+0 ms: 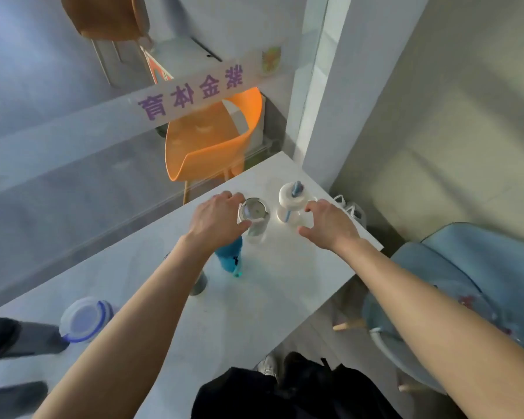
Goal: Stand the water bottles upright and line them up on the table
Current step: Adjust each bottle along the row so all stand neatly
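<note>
While left grip clasps clear bottle, right grip spread beside white bottle, table edge close

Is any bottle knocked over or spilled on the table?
No spill shows. The blue bottle looks tipped beside the left hand, which holds the clear bottle upright. The white straw bottle stands by the open right hand. A dark bottle lies flat at the left edge.

We can read big purple signs on the frosted strip across the glass wall. They look flipped, maybe 紫金体育.
</note>
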